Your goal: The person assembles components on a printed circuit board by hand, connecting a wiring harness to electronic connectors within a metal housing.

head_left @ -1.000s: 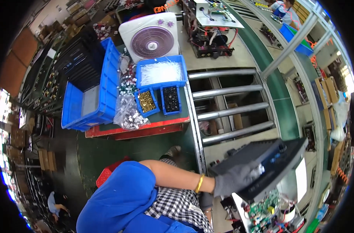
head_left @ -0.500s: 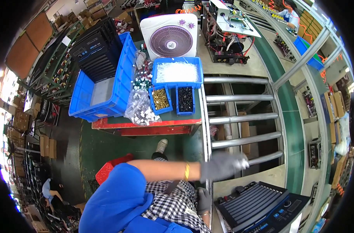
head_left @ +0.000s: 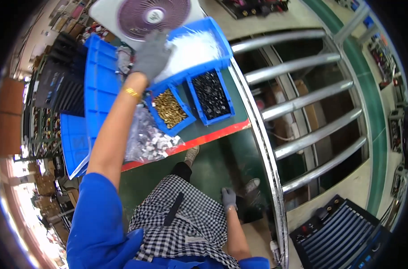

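My left hand (head_left: 154, 56), in a grey glove, reaches over the left side of a shallow blue bin (head_left: 222, 38) at the back of the bench. Its fingers look outstretched and somewhat apart, though motion blurs them, and I make out nothing in them. Thin white strips (head_left: 193, 49) fill that bin. Nearer my wrist stand a small blue bin of brass-coloured parts (head_left: 168, 110) and another of black parts (head_left: 210, 96). My right hand (head_left: 228, 197), gloved too, hangs low beside my checked apron (head_left: 181, 215), fingers loosely apart and holding nothing visible.
Behind the bins stands a white fan (head_left: 154, 15) with a purple grille. A large blue crate (head_left: 101, 80) and a clear bag of white pieces (head_left: 150, 139) lie left. Metal rollers (head_left: 309, 103) run along the right. A black slatted unit (head_left: 338, 233) sits at lower right.
My left hand has swung from above the rollers to the back left of the bench, and the whitish thing at its fingertips no longer shows. The view has shifted and turned.
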`<state>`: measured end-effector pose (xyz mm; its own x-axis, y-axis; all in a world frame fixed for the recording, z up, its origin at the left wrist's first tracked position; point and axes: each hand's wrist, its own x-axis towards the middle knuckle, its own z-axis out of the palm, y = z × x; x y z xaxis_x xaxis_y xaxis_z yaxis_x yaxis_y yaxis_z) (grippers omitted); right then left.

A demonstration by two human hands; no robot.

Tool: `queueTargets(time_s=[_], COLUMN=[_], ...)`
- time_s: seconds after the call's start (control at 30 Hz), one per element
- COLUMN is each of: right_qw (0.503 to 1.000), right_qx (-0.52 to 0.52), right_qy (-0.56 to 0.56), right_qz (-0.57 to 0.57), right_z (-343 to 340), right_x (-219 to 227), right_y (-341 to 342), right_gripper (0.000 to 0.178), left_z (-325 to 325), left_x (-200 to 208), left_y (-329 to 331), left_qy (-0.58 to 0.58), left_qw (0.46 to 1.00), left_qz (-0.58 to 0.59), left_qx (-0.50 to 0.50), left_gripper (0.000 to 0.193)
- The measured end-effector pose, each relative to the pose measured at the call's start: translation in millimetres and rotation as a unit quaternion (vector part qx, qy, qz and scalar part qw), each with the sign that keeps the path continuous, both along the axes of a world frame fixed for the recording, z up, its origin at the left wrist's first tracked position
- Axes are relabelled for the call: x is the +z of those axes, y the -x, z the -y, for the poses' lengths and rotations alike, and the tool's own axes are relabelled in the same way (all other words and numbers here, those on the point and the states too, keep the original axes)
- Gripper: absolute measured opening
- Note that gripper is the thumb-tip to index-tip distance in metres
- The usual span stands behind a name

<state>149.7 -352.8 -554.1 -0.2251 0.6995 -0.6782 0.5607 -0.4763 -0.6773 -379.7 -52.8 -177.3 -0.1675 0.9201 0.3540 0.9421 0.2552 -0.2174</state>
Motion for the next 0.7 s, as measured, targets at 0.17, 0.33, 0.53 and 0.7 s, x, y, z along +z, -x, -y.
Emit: queueTargets(time_s=[0.17,0.33,0.53,0.7], right_qw=[0.976,0.931,0.896,0.906], right_qx=[0.133,0.230,0.277,0.255], right_qy=[0.143,0.226,0.311,0.305], right_qz=[0.097,0.172,0.153,0.146], right_z=[37,95,184,221], right_x=[-40,-83,-110,-138], right_y=[58,58,60,64], right_gripper=[0.037,0.046,0.061,0.062], left_z=[66,184,282,347], left_x=[51,-1,-185,-275], left_y=[-115,-202,-235,-212], left_qy=[-0.209,0.204,0.253,0.356], left_qw=[0.933,0.921,0.818,0.850], left_qz=[0.255,0.327,0.501,0.387], left_qx=[-0.142,-0.050,-0.127,-0.032], left_gripper=[0.040,0.028,0.033,0.032])
